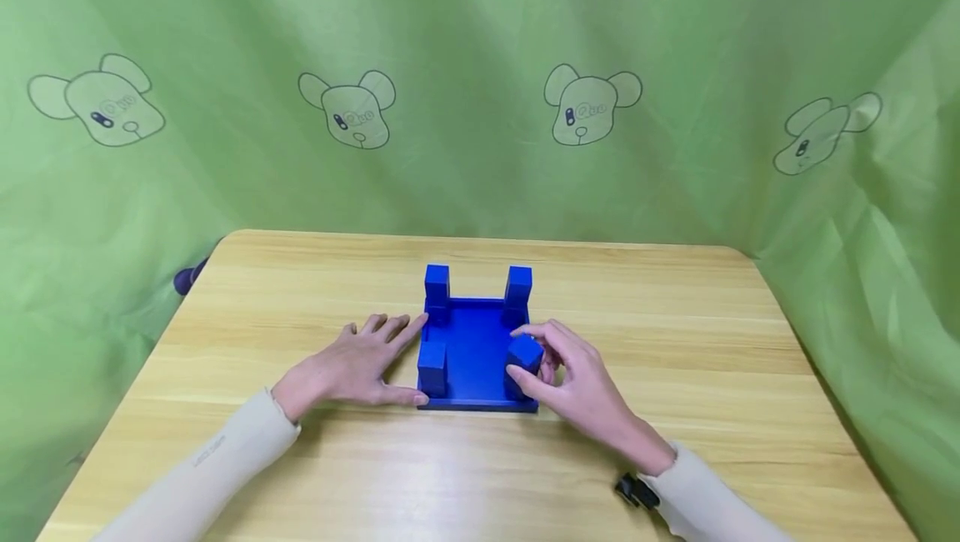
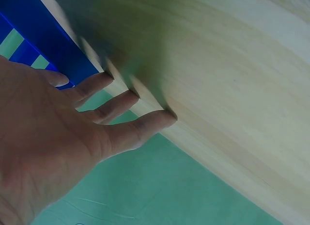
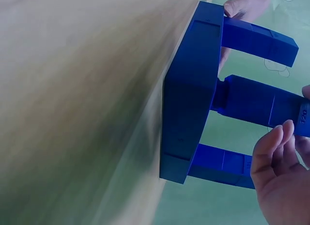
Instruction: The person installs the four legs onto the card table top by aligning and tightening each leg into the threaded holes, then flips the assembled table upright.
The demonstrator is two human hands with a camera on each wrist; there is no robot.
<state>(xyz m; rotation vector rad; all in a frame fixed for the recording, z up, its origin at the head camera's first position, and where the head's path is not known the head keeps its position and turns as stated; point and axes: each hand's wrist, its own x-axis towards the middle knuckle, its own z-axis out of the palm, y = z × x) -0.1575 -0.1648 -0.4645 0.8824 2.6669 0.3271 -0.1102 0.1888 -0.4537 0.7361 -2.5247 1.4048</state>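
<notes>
A shallow blue square base (image 1: 476, 358) lies on the table with a blue post standing at each corner. My right hand (image 1: 577, 371) pinches the near right post (image 1: 524, 350) between thumb and fingers. That post is turned at an angle to the base, and a narrower neck joins them in the right wrist view, where its side (image 3: 252, 101) carries embossed digits. Beside the base's left edge, my left hand (image 1: 356, 363) rests with spread fingers, thumb and index at the rim. The near left post (image 1: 432, 368), far left post (image 1: 437, 285) and far right post (image 1: 518, 285) stand upright.
The wooden table (image 1: 300, 484) has a far edge close to a green cloth (image 1: 465, 183) with printed mouse faces. Under the right cuff is a small black clip-like object (image 1: 636, 492). Something dark (image 1: 187, 277) shows beyond the table's left edge.
</notes>
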